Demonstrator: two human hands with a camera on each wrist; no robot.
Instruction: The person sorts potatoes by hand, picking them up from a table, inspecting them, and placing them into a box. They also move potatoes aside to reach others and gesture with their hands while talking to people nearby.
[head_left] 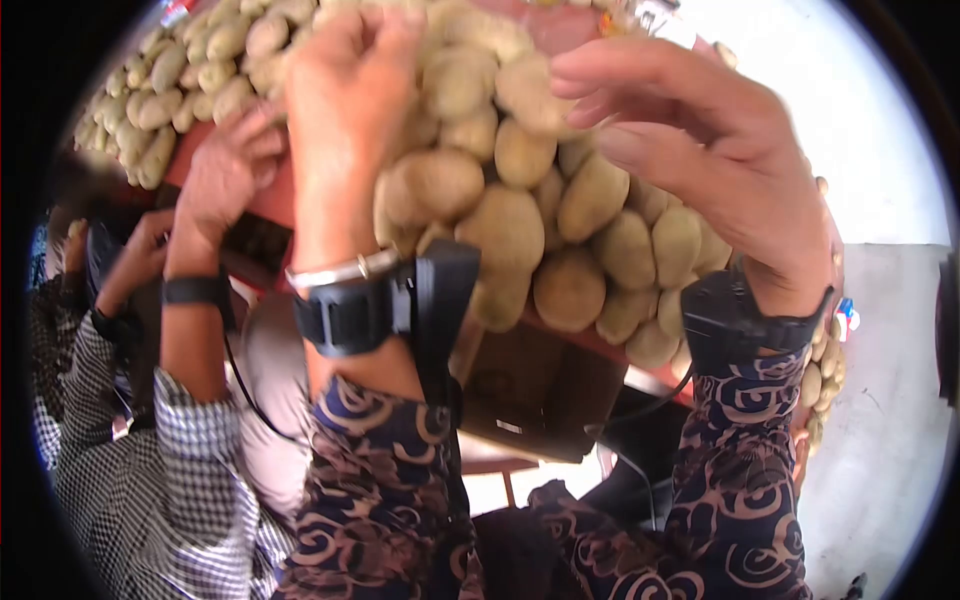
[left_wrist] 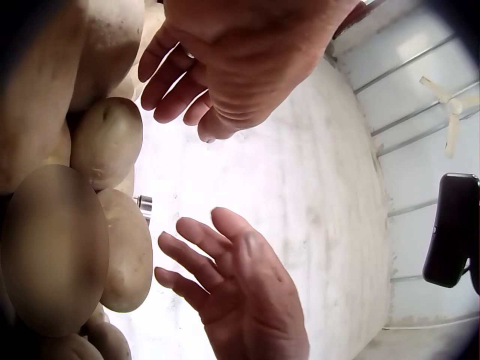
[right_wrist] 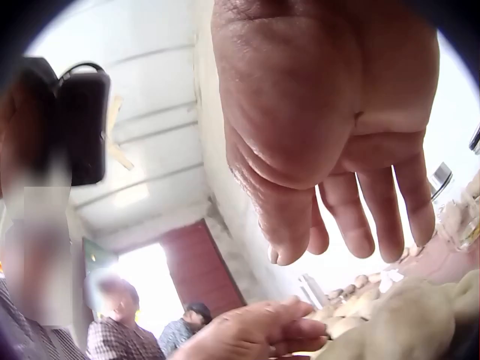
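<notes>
A heap of potatoes (head_left: 490,235) is piled in front of me. Over its left part is my left hand (head_left: 350,110), its fingers loosely bent and nothing in its palm in the left wrist view. My right hand (head_left: 710,150) is held above the heap's right side, fingers extended and apart from the thumb. The right wrist view shows its bare palm (right_wrist: 322,112) over the potatoes (right_wrist: 412,322). In the left wrist view, the two hands face each other across a gap, with large potatoes (left_wrist: 105,142) close beside the fingertips.
At my left is another person in checked sleeves (head_left: 195,425), whose hand (head_left: 225,170) is near the potatoes. More potatoes (head_left: 190,70) spread over the red table (head_left: 270,190). Below the table edge stands a cardboard box (head_left: 540,385). More people (right_wrist: 116,319) sit in the background.
</notes>
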